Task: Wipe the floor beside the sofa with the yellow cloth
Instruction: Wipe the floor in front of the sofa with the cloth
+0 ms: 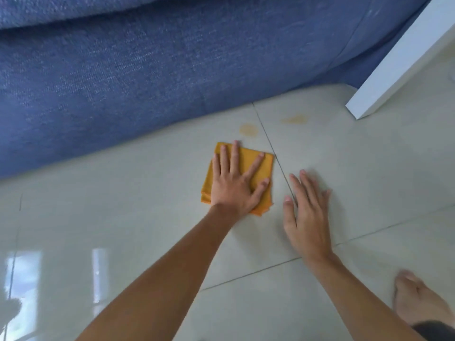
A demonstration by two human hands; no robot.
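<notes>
Left hand (235, 185), fingers spread, presses the cloth (264, 161) flat; right hand (306, 212) rests open and empty on the floor (369, 168); two stains (249, 129) beside the sofa (123, 82) remain unwiped.

Bright, even daylight fills the scene, and the glossy tiled floor (369, 168) mirrors pale window-shaped glare patches at lower left. Shadows are soft and faint beneath the hands. The right hand (306, 212) and a bare foot (418, 301) look motion-blurred, and wide-angle distortion bends the blue sofa (123, 82) edge.
</notes>
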